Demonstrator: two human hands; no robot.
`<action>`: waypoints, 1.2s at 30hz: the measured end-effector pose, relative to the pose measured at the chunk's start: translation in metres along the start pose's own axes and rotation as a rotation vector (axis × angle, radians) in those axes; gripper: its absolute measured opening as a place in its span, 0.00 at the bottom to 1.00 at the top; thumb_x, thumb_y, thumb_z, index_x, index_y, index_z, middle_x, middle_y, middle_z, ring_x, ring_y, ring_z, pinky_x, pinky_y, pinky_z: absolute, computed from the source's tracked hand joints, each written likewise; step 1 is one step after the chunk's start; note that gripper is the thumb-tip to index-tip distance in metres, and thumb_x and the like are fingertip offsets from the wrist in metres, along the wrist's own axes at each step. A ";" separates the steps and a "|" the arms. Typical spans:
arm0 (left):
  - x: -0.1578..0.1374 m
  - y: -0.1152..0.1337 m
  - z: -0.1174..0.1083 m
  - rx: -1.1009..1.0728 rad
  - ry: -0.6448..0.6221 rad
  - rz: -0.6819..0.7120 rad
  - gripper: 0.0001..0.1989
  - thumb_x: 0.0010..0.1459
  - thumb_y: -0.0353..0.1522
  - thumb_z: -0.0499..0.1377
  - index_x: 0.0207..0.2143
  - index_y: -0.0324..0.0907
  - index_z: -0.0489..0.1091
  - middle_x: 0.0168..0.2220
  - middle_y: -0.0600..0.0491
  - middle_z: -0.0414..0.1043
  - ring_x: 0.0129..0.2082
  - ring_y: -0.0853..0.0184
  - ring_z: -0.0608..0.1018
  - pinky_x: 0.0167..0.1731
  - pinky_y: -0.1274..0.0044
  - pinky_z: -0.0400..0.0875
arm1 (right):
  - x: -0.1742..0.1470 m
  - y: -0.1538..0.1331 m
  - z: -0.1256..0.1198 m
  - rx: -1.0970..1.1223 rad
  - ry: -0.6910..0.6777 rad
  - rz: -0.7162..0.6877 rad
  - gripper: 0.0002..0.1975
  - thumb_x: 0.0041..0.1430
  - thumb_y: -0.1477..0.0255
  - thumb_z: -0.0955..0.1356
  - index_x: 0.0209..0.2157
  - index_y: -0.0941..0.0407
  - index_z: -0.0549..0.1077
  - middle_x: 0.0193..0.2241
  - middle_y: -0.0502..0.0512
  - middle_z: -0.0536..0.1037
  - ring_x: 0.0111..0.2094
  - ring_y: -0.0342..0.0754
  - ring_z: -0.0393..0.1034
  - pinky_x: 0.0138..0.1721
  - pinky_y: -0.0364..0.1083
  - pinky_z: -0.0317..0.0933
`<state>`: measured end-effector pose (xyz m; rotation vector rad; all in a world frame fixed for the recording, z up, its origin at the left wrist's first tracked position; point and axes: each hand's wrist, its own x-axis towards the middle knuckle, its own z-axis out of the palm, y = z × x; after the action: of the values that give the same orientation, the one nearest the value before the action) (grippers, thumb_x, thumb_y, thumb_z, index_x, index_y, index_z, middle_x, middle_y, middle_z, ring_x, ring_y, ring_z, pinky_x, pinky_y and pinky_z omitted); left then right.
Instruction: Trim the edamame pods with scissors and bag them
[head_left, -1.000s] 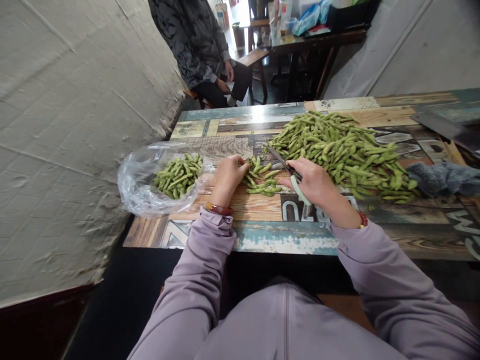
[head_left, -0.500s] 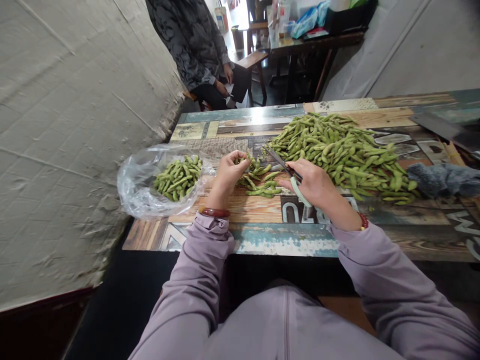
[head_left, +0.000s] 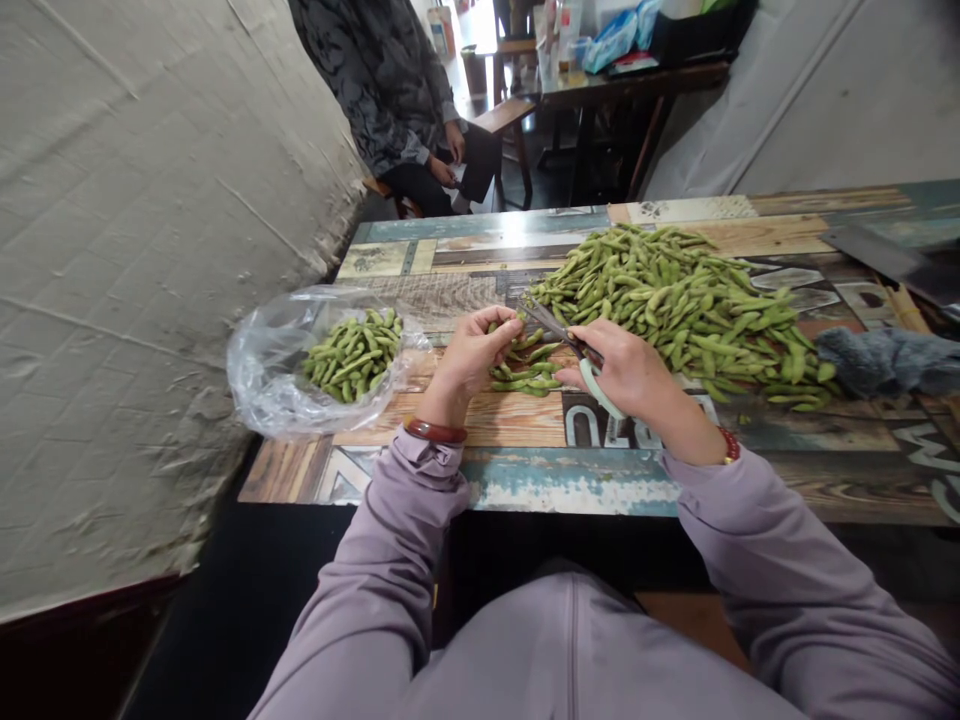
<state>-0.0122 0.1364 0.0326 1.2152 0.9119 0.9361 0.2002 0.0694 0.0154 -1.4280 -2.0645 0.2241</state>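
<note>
Pinched between the fingertips of my left hand [head_left: 477,350] is a green edamame pod [head_left: 519,317], partly covered by the fingers. My right hand [head_left: 622,368] grips scissors [head_left: 598,385] with pale green handles; their dark blades are apart and reach toward the pod's end. Several loose pods [head_left: 529,380] lie on the table below and between my hands. Beyond the scissors spreads a large heap of edamame pods [head_left: 675,300]. Left of my left hand, a clear plastic bag [head_left: 262,365] stands open with a smaller pile of pods [head_left: 354,355] inside.
The wood-patterned table [head_left: 420,475] meets a rough white wall [head_left: 150,250] on the left. A grey cloth [head_left: 889,360] and a dark flat object [head_left: 885,262] lie at right. Across the table a person [head_left: 382,100] sits on a wooden seat, near another cluttered table [head_left: 637,85].
My left hand has moved right, bringing the pod up to the scissor blades. The right hand has stayed nearly in place, and the scissor blades have spread apart.
</note>
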 end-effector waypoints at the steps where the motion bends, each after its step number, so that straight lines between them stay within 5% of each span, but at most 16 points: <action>1: -0.001 0.000 0.002 -0.022 0.002 -0.012 0.15 0.46 0.39 0.69 0.28 0.39 0.70 0.21 0.58 0.66 0.16 0.79 0.59 0.16 0.82 0.47 | 0.000 0.000 0.000 0.001 -0.009 -0.002 0.23 0.57 0.57 0.72 0.50 0.54 0.74 0.42 0.60 0.77 0.37 0.54 0.74 0.40 0.50 0.69; 11: -0.004 -0.002 0.011 -0.053 -0.060 -0.055 0.18 0.42 0.41 0.72 0.26 0.38 0.72 0.19 0.58 0.65 0.17 0.77 0.64 0.19 0.82 0.59 | 0.001 -0.005 -0.003 0.001 -0.054 -0.004 0.23 0.54 0.61 0.75 0.49 0.54 0.73 0.40 0.57 0.75 0.37 0.54 0.73 0.39 0.49 0.67; 36: -0.004 -0.004 0.011 -0.003 -0.037 -0.036 0.16 0.44 0.39 0.71 0.27 0.38 0.72 0.21 0.57 0.67 0.18 0.76 0.67 0.19 0.82 0.61 | 0.001 0.004 0.000 -0.002 -0.069 -0.054 0.16 0.59 0.61 0.72 0.44 0.56 0.75 0.37 0.60 0.77 0.39 0.55 0.74 0.39 0.49 0.66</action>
<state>-0.0029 0.1279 0.0299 1.2061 0.8998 0.8834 0.2027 0.0723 0.0138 -1.3816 -2.1567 0.2521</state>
